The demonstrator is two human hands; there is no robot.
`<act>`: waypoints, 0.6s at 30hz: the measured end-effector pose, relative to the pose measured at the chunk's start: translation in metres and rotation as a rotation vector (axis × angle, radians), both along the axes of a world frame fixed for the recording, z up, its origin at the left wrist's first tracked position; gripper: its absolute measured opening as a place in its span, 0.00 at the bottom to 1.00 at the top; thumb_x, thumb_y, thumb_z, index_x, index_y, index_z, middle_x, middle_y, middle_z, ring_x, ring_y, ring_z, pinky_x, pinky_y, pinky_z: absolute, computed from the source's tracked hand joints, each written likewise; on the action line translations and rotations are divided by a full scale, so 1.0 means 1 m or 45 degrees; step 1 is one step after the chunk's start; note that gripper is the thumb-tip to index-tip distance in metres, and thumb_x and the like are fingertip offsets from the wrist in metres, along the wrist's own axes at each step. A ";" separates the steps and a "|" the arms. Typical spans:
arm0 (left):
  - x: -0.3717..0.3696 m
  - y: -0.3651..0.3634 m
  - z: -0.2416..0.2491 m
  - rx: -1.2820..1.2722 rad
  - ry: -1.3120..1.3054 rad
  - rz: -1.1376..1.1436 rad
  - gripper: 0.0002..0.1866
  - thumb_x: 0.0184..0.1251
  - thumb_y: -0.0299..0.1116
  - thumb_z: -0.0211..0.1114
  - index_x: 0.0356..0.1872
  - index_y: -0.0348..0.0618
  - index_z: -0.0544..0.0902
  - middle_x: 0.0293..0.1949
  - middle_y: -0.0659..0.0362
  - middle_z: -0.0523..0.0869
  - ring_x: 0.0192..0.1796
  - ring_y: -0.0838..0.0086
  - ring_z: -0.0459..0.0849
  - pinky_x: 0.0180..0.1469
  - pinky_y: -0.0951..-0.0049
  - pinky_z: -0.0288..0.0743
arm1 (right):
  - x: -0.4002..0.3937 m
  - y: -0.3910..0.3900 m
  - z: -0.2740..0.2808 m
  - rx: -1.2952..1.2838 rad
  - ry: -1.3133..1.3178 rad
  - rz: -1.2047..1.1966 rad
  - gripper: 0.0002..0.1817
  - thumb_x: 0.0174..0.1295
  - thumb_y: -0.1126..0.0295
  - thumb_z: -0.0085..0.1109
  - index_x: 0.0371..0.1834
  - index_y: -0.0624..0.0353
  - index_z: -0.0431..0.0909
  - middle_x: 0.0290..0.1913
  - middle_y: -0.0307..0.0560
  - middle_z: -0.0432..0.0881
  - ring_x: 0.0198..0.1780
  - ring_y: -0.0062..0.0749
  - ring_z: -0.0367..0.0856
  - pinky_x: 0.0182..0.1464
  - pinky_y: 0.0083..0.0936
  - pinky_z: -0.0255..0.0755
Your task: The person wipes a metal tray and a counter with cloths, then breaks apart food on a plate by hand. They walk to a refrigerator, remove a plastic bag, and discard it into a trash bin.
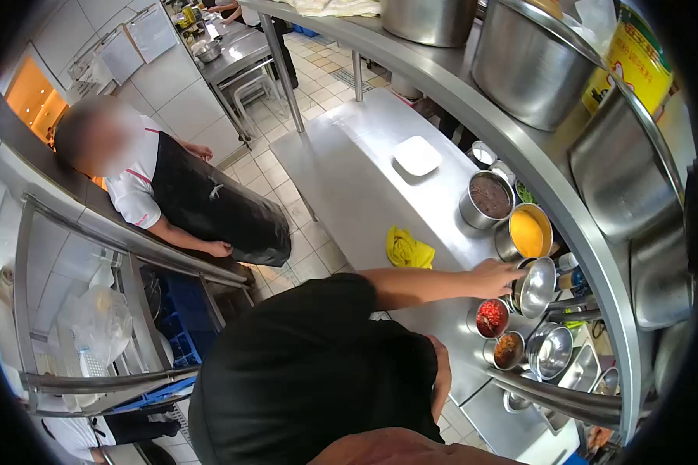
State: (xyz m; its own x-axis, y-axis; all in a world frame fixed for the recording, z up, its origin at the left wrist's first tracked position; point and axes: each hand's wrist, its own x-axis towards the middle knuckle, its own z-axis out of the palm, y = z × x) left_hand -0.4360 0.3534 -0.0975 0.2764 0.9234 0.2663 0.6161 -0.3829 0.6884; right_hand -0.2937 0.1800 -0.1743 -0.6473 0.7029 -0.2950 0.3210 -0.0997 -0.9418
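My left hand (495,277) reaches across the steel counter, its fingers at the rim of a shiny metal bowl (537,287). The bowl stands tilted among the pots, and my fingers look closed on its near edge. Just below sits a small pot of chopped red peppers (492,318). On the other side is a pot of yellow-orange liquid (529,234). My right hand does not show; only a strip of bare skin appears beside my black shirt (310,372).
A yellow cloth (409,249) and a white square plate (417,156) lie on the counter (341,186). Pots of dark food (490,195) and brown sauce (509,350) line its edge. A steel shelf (520,132) overhangs. A person in a black apron (209,201) stands at left.
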 end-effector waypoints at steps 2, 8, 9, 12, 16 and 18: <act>-0.030 -0.039 -0.006 -0.075 -0.037 0.017 0.24 0.64 0.37 0.64 0.62 0.50 0.74 0.52 0.49 0.80 0.51 0.54 0.81 0.52 0.56 0.75 | 0.010 0.001 -0.017 -0.068 -0.051 -0.048 0.16 0.60 0.74 0.62 0.52 0.65 0.78 0.45 0.50 0.84 0.41 0.31 0.83 0.45 0.26 0.76; -0.139 -0.152 -0.135 -0.275 -0.081 0.010 0.19 0.67 0.35 0.61 0.58 0.43 0.77 0.53 0.48 0.80 0.54 0.55 0.79 0.55 0.62 0.74 | 0.019 0.019 -0.021 0.217 -0.247 0.049 0.17 0.57 0.71 0.65 0.50 0.63 0.80 0.44 0.54 0.85 0.42 0.37 0.85 0.45 0.29 0.77; -0.157 -0.173 -0.130 -0.411 0.013 0.088 0.18 0.67 0.35 0.60 0.57 0.42 0.78 0.51 0.49 0.81 0.53 0.55 0.80 0.55 0.61 0.74 | 0.016 0.022 -0.017 0.244 -0.282 0.036 0.17 0.57 0.71 0.65 0.50 0.63 0.80 0.44 0.54 0.85 0.41 0.37 0.85 0.45 0.30 0.77; -0.198 -0.223 -0.140 -0.454 0.012 0.318 0.14 0.66 0.36 0.58 0.48 0.41 0.80 0.44 0.48 0.83 0.49 0.53 0.81 0.52 0.58 0.75 | 0.005 0.027 -0.004 0.298 -0.361 -0.005 0.18 0.56 0.69 0.66 0.49 0.63 0.80 0.43 0.53 0.85 0.41 0.38 0.85 0.45 0.30 0.77; -0.218 -0.252 -0.124 -0.545 0.043 0.374 0.13 0.67 0.36 0.58 0.47 0.44 0.81 0.44 0.50 0.84 0.49 0.55 0.82 0.51 0.60 0.76 | -0.017 0.031 -0.003 0.312 -0.382 -0.022 0.19 0.55 0.67 0.67 0.49 0.63 0.80 0.43 0.53 0.85 0.41 0.38 0.85 0.45 0.30 0.78; -0.221 -0.252 -0.128 -0.513 0.030 0.366 0.12 0.67 0.36 0.58 0.47 0.44 0.81 0.44 0.51 0.85 0.48 0.55 0.83 0.51 0.60 0.76 | -0.034 0.026 0.009 0.272 -0.345 -0.008 0.19 0.55 0.67 0.67 0.48 0.63 0.80 0.42 0.53 0.85 0.41 0.39 0.85 0.45 0.31 0.78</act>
State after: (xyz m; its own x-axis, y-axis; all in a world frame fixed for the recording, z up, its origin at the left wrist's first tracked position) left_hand -0.6574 0.1016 -0.2251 -0.0032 0.9914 -0.1306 0.6751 0.0985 0.7311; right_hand -0.3282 0.2060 -0.1653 -0.5609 0.7712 -0.3010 0.5621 0.0878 -0.8224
